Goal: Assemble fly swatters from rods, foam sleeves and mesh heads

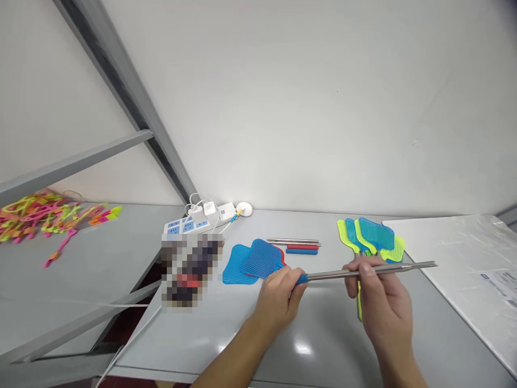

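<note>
Grey table (194, 337) beneath 1 power strip (173, 228), mesh swatter heads (236, 269), metal rods (293, 240), handles (301, 251), 1 white panel (448, 267)

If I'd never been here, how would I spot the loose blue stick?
On the grey table, beyond the left hand, are blue swatter heads. To their right, in front of thin metal rods, lies the blue stick. Choose the blue one, not the red stick right behind it.

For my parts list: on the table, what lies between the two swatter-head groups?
Head view: metal rods, a red handle and a blue handle.
</note>
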Tool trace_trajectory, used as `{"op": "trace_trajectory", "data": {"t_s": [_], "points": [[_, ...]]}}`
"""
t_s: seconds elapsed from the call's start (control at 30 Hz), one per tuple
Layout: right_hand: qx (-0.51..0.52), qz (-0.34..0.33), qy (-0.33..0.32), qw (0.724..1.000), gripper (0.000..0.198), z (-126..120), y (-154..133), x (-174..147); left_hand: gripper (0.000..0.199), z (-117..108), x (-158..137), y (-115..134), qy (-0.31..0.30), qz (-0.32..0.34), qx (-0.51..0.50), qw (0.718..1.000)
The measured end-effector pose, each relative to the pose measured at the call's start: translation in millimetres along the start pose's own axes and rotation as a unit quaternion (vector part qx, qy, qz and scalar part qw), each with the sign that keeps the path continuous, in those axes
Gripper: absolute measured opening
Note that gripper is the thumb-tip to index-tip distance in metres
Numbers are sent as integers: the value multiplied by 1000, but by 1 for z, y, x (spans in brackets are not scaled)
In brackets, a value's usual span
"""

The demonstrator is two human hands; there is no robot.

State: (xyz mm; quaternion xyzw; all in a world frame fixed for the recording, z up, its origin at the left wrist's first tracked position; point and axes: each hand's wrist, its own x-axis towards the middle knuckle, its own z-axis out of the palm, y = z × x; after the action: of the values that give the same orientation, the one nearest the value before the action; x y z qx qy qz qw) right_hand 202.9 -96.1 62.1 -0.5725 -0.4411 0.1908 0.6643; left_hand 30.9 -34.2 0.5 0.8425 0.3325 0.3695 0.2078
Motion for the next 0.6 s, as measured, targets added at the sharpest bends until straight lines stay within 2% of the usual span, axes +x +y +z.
{"op": "trace_trajectory", "data": {"t_s": [0.1, 0.2, 0.27, 0.37, 0.47, 0.53, 0.6], "points": [[-44, 17, -63, 997, 24, 2, 0, -3, 18, 0, 0, 0, -20, 8, 12, 1000], [-97, 44, -209, 972, 22, 5, -3, -3, 18, 0, -1, 1, -36, 17, 10, 999], [-95, 66, -260, 959, 21, 7, -4, -2, 19, -1, -2, 1, -38, 20, 4, 999], [-76, 69, -200, 974, 22, 3, -1, 0, 19, -3, -2, 2, -31, 21, 8, 999], [-74, 26, -131, 988, 21, -5, 0, 3, 18, -5, -2, 3, -37, 10, -8, 999], [-81, 0, -138, 987, 23, -8, -2, 4, 17, -4, -2, 4, -51, -12, -48, 997], [-98, -23, -172, 980, 20, -6, -7, 3, 15, -2, -3, 6, -63, -35, -86, 994]]}}
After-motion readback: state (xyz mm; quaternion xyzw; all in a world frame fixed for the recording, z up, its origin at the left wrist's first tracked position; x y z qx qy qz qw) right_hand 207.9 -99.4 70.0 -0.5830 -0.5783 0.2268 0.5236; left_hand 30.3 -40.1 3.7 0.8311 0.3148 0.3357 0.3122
